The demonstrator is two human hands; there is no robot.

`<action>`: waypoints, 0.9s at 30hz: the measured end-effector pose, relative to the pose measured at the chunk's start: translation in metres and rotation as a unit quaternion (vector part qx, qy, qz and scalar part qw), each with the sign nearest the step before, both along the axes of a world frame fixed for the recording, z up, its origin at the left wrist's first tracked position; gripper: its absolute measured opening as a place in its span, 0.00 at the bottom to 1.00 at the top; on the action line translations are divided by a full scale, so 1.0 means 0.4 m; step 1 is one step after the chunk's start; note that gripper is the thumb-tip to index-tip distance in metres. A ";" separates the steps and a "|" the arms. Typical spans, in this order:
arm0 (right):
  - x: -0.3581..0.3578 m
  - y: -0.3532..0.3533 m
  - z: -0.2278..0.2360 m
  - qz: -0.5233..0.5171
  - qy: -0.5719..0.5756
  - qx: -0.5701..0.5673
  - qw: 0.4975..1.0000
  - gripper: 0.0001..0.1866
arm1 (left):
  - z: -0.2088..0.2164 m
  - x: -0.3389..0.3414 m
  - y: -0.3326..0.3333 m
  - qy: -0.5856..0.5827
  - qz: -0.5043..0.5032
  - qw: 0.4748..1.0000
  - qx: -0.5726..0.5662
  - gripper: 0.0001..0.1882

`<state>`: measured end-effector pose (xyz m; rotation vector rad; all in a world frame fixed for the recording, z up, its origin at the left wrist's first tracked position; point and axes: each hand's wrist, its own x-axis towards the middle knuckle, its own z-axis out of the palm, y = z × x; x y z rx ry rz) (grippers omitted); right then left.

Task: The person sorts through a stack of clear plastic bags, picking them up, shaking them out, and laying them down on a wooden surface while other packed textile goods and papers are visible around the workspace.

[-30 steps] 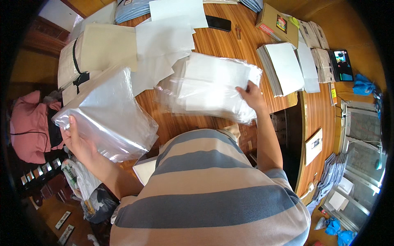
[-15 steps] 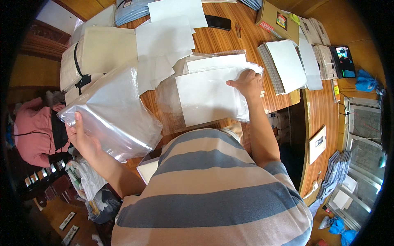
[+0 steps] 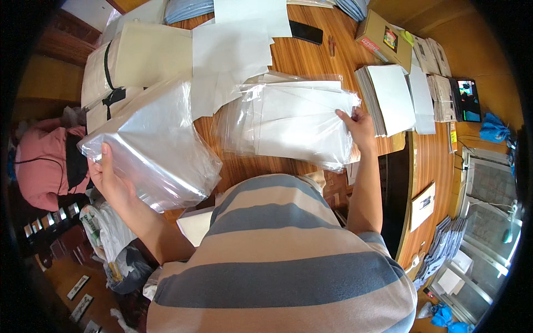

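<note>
My left hand (image 3: 111,173), thumb on top, grips the near left corner of a sheaf of clear plastic sleeves (image 3: 158,147). The sleeves slant across the table's left side, glossy and creased. At the right, my right hand (image 3: 361,129) pinches the right edge of a clear plastic sleeve (image 3: 347,152). White sheets (image 3: 300,119) lie flat beneath or inside that plastic; which of the two I cannot tell. More clear plastic sticks out past their left side.
Loose white sheets (image 3: 230,55) lie farther back, beside a strapped cream bundle (image 3: 150,53). A black phone (image 3: 306,33) rests on the wooden table. A stack of white cards (image 3: 391,97) and a cardboard box (image 3: 383,39) stand at the right.
My right hand has moved slightly right and down from the plastic's upper corner to its right edge. Clear plastic now spreads over more of the white sheets. My left hand keeps its grip.
</note>
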<state>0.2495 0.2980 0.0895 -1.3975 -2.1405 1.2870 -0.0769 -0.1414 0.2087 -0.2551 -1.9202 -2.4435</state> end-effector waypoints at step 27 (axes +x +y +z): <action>-0.937 0.067 0.659 0.343 0.046 0.244 0.906 0.21 | -0.019 0.123 -0.094 -0.003 0.013 0.997 0.072 0.21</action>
